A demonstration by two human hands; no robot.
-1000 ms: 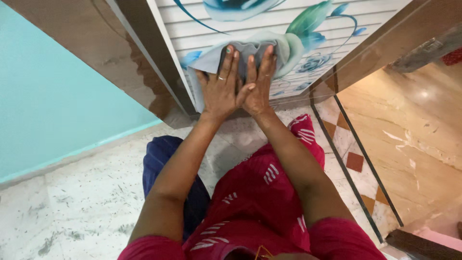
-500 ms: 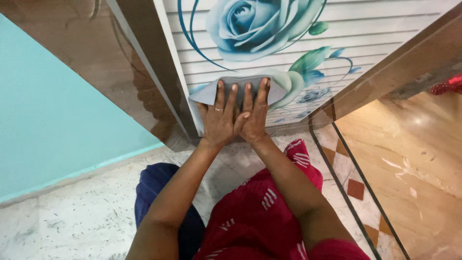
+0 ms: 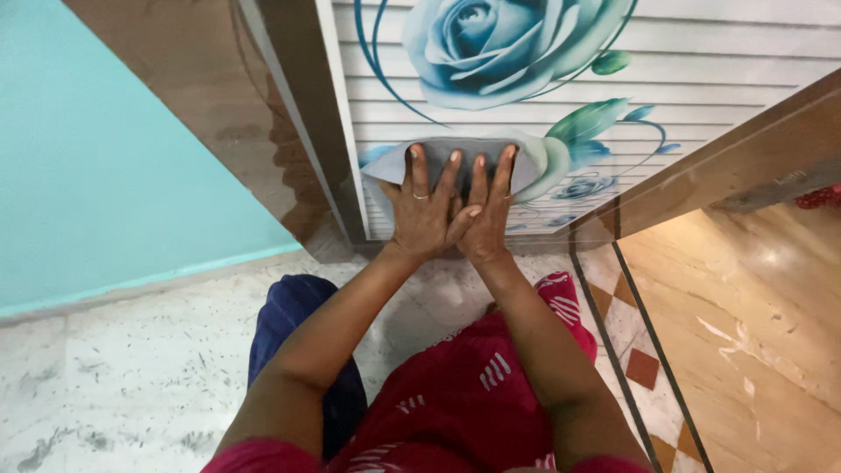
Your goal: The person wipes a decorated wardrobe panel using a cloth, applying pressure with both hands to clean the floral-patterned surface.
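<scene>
1. Head view looks down on two bare forearms reaching to a glossy door panel [image 3: 701, 52], white with fine horizontal ribs and a printed blue rose with green leaves.
2. Left hand [image 3: 424, 215] lies flat, fingers spread narrowly and straight, palm pressing a grey cloth [image 3: 455, 158] against the ribbed panel; a thin ring sits on one finger.
3. Right hand [image 3: 487, 215] lies flat just beside it, thumb overlapping the left hand, fingers straight and close together on the same cloth.
4. That cloth is soft and matte, spread low on the panel near its bottom edge, its left corner pointed and its right edge folded over the printed leaf.
5. Left of the panel runs a polished brown frame [image 3: 289, 114], smooth enough to mirror, then a plain turquoise wall [image 3: 105, 158].
6. Nearer lies speckled pale stone floor [image 3: 131, 368]; to the right, a tiled border with brown diamonds [image 3: 642, 368] meets veined tan marble.
</scene>
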